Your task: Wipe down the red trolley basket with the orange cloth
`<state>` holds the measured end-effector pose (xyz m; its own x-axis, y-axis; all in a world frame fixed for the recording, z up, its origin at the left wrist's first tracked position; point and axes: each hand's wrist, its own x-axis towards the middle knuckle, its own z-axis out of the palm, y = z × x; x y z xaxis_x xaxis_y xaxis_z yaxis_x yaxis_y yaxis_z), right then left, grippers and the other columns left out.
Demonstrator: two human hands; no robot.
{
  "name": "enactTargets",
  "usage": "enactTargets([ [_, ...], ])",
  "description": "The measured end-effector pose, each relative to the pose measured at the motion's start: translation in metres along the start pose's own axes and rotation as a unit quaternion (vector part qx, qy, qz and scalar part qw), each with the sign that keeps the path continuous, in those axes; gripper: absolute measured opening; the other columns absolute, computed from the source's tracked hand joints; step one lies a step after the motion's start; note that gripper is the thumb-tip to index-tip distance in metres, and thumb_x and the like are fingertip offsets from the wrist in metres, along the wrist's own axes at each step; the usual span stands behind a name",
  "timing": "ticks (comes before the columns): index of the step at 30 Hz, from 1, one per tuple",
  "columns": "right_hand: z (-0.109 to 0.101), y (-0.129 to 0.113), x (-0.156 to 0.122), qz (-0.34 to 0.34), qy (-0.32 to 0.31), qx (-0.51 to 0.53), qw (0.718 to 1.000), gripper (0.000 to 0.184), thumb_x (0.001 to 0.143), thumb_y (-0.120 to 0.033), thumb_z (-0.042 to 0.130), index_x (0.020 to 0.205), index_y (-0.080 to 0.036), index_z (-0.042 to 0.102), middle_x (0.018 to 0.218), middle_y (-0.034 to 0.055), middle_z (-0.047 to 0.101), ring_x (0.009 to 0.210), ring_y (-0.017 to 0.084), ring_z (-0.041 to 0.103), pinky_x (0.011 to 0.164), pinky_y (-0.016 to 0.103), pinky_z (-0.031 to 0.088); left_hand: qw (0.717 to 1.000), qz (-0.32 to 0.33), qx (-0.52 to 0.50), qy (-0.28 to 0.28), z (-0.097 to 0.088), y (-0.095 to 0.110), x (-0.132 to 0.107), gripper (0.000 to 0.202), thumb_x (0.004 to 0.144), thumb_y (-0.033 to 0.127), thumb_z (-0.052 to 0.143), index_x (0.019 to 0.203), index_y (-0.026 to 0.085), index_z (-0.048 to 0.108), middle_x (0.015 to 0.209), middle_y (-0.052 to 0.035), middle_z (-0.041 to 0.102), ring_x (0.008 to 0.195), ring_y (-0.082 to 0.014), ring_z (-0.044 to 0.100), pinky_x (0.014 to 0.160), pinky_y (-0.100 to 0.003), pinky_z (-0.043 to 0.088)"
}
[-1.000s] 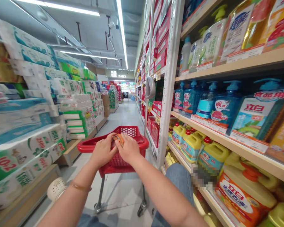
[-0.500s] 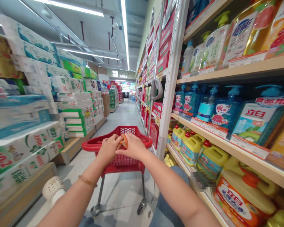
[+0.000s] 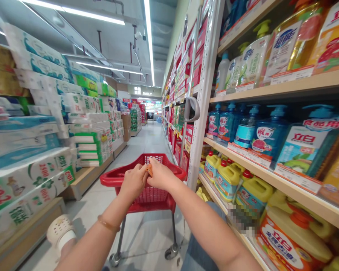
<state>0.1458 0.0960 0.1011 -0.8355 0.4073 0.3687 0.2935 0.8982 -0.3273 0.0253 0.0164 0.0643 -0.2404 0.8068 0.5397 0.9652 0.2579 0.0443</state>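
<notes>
In a supermarket aisle, my left hand [image 3: 134, 183] and right hand [image 3: 161, 177] both pinch a small orange item [image 3: 149, 170], held between them just above the red trolley basket [image 3: 113, 178], near shelved yellow detergent jugs [image 3: 227, 177].

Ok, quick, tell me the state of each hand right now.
Left hand: closed, pinching the small orange item above the red cart.
Right hand: closed on the same orange item.
</notes>
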Motion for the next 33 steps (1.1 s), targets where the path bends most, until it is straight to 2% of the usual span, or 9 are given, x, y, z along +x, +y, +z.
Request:
enactTargets([
  [2, -0.003, 0.000, -0.001, -0.019, 0.028, 0.000, 0.999, 0.070, 0.072, -0.020, 0.056, 0.138, -0.016, 0.034, 0.142, 0.0144, 0.042, 0.125, 0.025, 0.046, 0.095, 0.037, 0.042, 1.000, 0.001, -0.006, -0.004, 0.000, 0.001, 0.000, 0.030, 0.095, 0.035, 0.026, 0.101, 0.023, 0.053, 0.091, -0.0033, 0.055, 0.078, -0.0178, 0.057, 0.067, -0.029, 0.035],
  [5, -0.007, -0.003, 0.001, 0.004, -0.008, -0.024, 1.000, 0.051, 0.073, -0.019, 0.054, 0.124, -0.019, 0.051, 0.122, 0.0104, 0.060, 0.109, 0.025, 0.058, 0.087, 0.035, 0.046, 1.000, 0.016, -0.019, -0.004, 0.001, 0.003, 0.000, 0.029, 0.095, 0.034, 0.027, 0.104, 0.023, 0.053, 0.092, -0.0035, 0.055, 0.079, -0.0180, 0.057, 0.069, -0.030, 0.037],
  [9, -0.005, -0.003, 0.004, 0.062, -0.014, -0.064, 0.996, 0.031, 0.075, -0.019, 0.054, 0.105, -0.018, 0.062, 0.111, 0.0132, 0.065, 0.103, 0.027, 0.062, 0.083, 0.036, 0.047, 0.999, 0.020, -0.030, 0.003, 0.003, 0.007, 0.001, 0.030, 0.095, 0.032, 0.028, 0.106, 0.023, 0.053, 0.092, -0.0041, 0.055, 0.080, -0.0181, 0.058, 0.070, -0.032, 0.038],
  [11, -0.002, -0.002, 0.003, 0.072, 0.016, -0.074, 0.995, 0.043, 0.076, -0.020, 0.054, 0.119, -0.017, 0.056, 0.108, 0.0146, 0.066, 0.100, 0.028, 0.063, 0.081, 0.037, 0.047, 0.999, 0.021, -0.031, 0.003, 0.003, 0.009, 0.001, 0.030, 0.095, 0.032, 0.027, 0.103, 0.022, 0.054, 0.092, -0.0041, 0.055, 0.079, -0.0177, 0.058, 0.069, -0.031, 0.038],
  [16, 0.007, 0.005, -0.003, 0.122, 0.058, -0.082, 0.987, 0.081, 0.077, -0.023, 0.054, 0.146, -0.007, 0.014, 0.092, 0.0152, 0.070, 0.085, 0.028, 0.066, 0.073, 0.038, 0.048, 0.999, 0.029, -0.038, 0.002, 0.001, 0.013, 0.000, 0.034, 0.096, 0.036, 0.023, 0.097, 0.022, 0.054, 0.089, -0.0034, 0.055, 0.076, -0.0177, 0.056, 0.068, -0.031, 0.038],
  [19, 0.009, 0.008, -0.004, 0.126, 0.077, -0.076, 0.986, 0.083, 0.077, -0.021, 0.054, 0.146, -0.006, 0.011, 0.117, 0.0222, 0.061, 0.097, 0.028, 0.064, 0.078, 0.038, 0.048, 0.998, 0.035, -0.047, 0.009, 0.001, 0.013, -0.001, 0.035, 0.097, 0.036, 0.022, 0.096, 0.023, 0.055, 0.090, -0.0035, 0.055, 0.079, -0.0177, 0.056, 0.069, -0.031, 0.038],
  [23, 0.010, 0.011, -0.006, 0.104, 0.069, -0.069, 0.990, 0.068, 0.077, -0.024, 0.057, 0.138, -0.005, 0.033, 0.149, 0.0268, 0.022, 0.110, 0.030, 0.059, 0.086, 0.040, 0.047, 0.998, 0.032, -0.044, 0.015, 0.003, 0.016, -0.004, 0.036, 0.096, 0.036, 0.022, 0.096, 0.022, 0.055, 0.092, -0.0047, 0.055, 0.080, -0.0186, 0.056, 0.072, -0.032, 0.039],
  [27, 0.011, 0.014, -0.013, 0.036, 0.059, -0.066, 0.995, 0.045, 0.084, -0.022, 0.051, 0.127, -0.009, 0.047, 0.147, 0.0209, 0.031, 0.127, 0.028, 0.044, 0.100, 0.043, 0.038, 0.997, 0.034, -0.064, 0.011, 0.000, 0.019, -0.005, 0.037, 0.096, 0.037, 0.022, 0.103, 0.024, 0.055, 0.093, -0.0044, 0.056, 0.084, -0.0188, 0.057, 0.076, -0.034, 0.042],
  [33, 0.018, 0.023, -0.025, 0.001, 0.088, -0.073, 0.993, 0.058, 0.092, -0.039, 0.044, 0.140, -0.007, 0.034, 0.148, 0.0180, 0.031, 0.138, 0.025, 0.026, 0.111, 0.044, 0.023, 0.994, 0.016, -0.111, 0.007, -0.004, -0.023, 0.007, 0.045, 0.092, 0.049, 0.027, 0.115, 0.020, 0.053, 0.111, -0.0093, 0.061, 0.100, -0.0210, 0.059, 0.083, -0.034, 0.046],
])
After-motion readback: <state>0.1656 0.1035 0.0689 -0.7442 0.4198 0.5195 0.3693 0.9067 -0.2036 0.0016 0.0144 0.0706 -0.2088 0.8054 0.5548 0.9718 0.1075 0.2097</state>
